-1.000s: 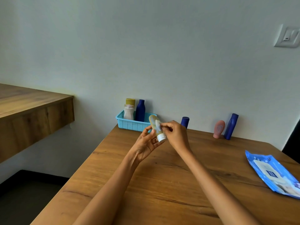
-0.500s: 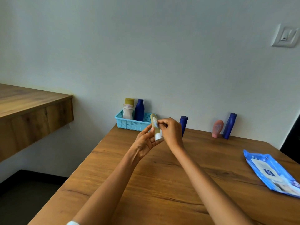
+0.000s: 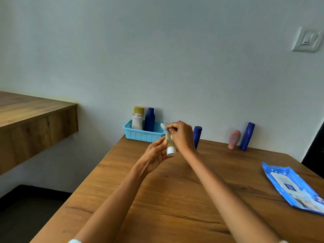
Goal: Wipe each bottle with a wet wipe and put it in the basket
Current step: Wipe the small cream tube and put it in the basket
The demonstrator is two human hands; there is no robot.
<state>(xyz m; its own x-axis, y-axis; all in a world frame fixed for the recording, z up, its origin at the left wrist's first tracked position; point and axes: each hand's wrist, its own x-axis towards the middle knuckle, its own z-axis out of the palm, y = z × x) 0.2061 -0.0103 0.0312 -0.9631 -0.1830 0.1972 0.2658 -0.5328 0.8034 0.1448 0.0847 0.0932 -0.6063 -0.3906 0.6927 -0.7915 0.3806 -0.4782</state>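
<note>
Yellowish tube (image 3: pixel 169 141), white cap; crumpled wipe (image 3: pixel 164 126).

Nothing legible here: the wipes pack (image 3: pixel 296 188) carries a dark blue label too blurred to read, and the pink bottle (image 3: pixel 234 139) shows only a faint emblem.

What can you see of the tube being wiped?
The tube is small, pale yellow-green and looks like soft plastic, with a white cap. It is held in the air above the table, near upright and cap down. The left hand grips its lower part beside the cap. The right hand pinches a white wipe against its upper end, covering much of that side. Any label is hidden.
</note>
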